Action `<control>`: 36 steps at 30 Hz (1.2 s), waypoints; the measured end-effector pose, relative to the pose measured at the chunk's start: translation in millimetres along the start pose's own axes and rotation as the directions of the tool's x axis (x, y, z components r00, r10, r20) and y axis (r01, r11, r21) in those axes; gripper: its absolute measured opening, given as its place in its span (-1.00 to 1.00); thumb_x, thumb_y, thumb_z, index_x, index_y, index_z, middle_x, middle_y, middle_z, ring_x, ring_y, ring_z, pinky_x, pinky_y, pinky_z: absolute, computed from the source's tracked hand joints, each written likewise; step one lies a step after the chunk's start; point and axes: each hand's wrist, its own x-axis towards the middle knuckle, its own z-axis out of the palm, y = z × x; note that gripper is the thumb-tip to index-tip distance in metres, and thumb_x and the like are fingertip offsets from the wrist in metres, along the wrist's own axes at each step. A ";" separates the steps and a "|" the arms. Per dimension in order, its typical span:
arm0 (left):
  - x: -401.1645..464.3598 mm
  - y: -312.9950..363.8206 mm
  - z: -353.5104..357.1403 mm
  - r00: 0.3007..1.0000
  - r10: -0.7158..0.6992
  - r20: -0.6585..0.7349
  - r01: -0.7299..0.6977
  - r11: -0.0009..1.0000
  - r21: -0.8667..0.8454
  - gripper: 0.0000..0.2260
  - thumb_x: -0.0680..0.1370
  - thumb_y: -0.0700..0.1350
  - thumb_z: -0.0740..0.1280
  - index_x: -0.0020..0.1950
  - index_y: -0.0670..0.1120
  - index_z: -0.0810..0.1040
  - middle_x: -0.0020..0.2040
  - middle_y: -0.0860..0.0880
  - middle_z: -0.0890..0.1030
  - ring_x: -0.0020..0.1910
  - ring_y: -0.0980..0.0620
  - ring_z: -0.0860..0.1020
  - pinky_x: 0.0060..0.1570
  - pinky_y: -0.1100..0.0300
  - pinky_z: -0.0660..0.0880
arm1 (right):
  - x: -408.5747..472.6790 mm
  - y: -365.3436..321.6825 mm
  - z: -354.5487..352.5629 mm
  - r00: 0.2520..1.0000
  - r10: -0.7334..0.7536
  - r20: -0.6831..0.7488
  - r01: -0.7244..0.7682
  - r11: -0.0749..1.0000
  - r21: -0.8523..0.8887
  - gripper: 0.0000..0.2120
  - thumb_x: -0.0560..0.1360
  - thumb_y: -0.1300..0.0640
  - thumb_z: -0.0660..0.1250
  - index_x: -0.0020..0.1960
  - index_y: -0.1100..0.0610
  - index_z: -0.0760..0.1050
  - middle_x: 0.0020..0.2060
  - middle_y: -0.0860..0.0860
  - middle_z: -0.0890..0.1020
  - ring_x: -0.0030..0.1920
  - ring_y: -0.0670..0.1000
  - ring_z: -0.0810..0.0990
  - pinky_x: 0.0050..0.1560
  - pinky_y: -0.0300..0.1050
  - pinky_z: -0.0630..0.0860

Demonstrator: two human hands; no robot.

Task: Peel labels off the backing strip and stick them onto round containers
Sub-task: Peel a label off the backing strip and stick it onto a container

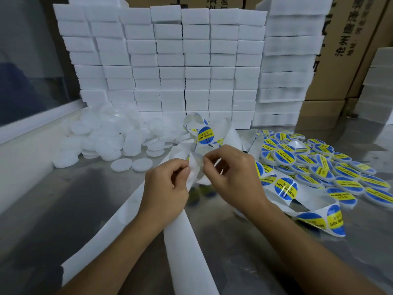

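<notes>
Fingertips of left hand [164, 186] and right hand [232, 173] pinch backing strip [196, 167].

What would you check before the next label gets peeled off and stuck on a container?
1. Left hand grips the backing strip: ok.
2. Right hand pinches at the strip's edge: ok.
3. Label actually lifted free: cannot tell, fingers hide it.
4. Unlabelled containers within view, piled on the left: ok.
5. Labelled containers kept apart on the right: ok.
6. Printed labels left on the strip: ok.
</notes>
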 end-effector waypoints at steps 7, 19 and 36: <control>1.0 -9.8 1.9 0.994 -0.112 -0.018 0.112 0.993 -0.031 -0.87 0.50 -0.31 0.39 -0.09 -0.12 0.68 -0.33 0.31 0.57 -0.18 0.22 0.58 -0.22 0.48 0.46 | 5.9 9.7 -3.9 0.832 0.548 0.082 -0.540 0.768 0.343 -0.86 0.44 0.22 0.40 -0.28 0.12 0.65 -0.46 -0.06 0.63 -0.46 -0.15 0.55 -0.40 -0.28 0.50; 5.3 -16.1 -5.1 0.976 -0.204 -0.080 0.206 0.978 0.011 -0.90 0.48 -0.08 0.47 -0.14 -0.08 0.61 -0.32 0.09 0.61 -0.23 0.21 0.54 -0.28 0.47 0.42 | 13.7 2.0 -12.0 0.638 0.693 0.335 -0.657 0.263 0.706 -0.96 0.51 0.24 0.40 -0.06 0.19 0.62 -0.25 0.05 0.72 -0.30 -0.09 0.67 -0.28 -0.29 0.58; 46.3 -63.1 -31.3 0.863 -0.485 -0.142 0.505 0.831 0.232 -0.89 0.46 -0.15 0.27 -0.18 -0.01 0.58 -0.14 -0.01 0.66 -0.11 -0.09 0.58 -0.15 0.13 0.46 | 12.2 3.1 -6.8 0.683 0.575 0.450 -0.634 0.161 0.757 -0.86 0.48 0.32 0.39 -0.20 0.21 0.70 -0.19 0.15 0.71 -0.11 0.06 0.72 -0.06 -0.12 0.65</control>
